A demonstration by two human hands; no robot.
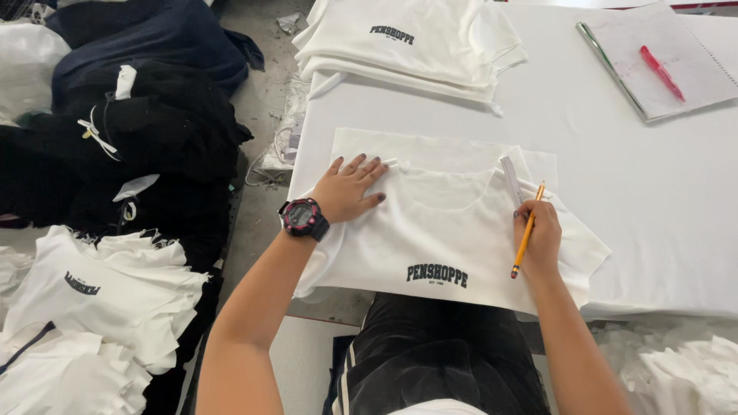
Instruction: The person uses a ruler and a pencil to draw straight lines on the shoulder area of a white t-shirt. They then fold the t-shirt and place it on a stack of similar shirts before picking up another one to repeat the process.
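Viewpoint: a head camera looks down over the person's own two bare arms at a white work table (661, 192).
Lap: a black garment with white stripes (438, 361) lies nearest the camera, below the table's front edge.
Left hand (350, 190): open and flat, fingers spread, palm pressing the left shoulder area of a white T-shirt (446, 238); it grips nothing. A black and pink wristwatch (304, 217) sits on that wrist.
Right hand (538, 238): closed around a yellow pencil (527, 233), which points up and away; the fingertips also pin a narrow white strip (510, 178) at the right side of the neckline.
T-shirt position: spread face up on the table in front of the person, neckline away from them, dark printed lettering near the hem, the hem hanging just over the front edge.
Risk, marking: in my judgement the pencil tip sits close to the white cloth, so a stray stroke could leave a visible mark.
Risk, shifting: only one flat palm anchors the shirt; a sideways push could wrinkle it or move the strip off its place.
Risk, sliding: the overhanging hem could drag the shirt toward the lap if the palm lifts.
Left of table: heaps of white printed shirts (100, 300) and dark garments (131, 115) lie below.
Far side: a stack of folded white shirts (415, 42) sits at the far left of the table; a spiral notebook (676, 69) with a red pen (663, 73) on it sits at the far right, well apart from the hands.
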